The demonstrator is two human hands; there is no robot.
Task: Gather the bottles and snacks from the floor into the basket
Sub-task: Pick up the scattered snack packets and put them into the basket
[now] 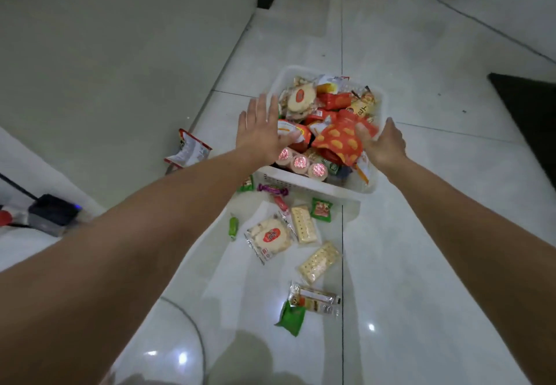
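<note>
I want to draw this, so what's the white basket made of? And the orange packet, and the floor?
The white basket looks like stiff matte plastic: its near wall has rows of small moulded slots. The orange packet seems thin shiny plastic film, crinkled and catching light. The floor is probably glazed tile: glossy squares, dark joint lines, lamp reflections.

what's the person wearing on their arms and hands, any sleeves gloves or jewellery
Nothing visible: the left forearm and right forearm are bare, no sleeves; the left hand and right hand carry no gloves, rings, watch or bands.
</note>
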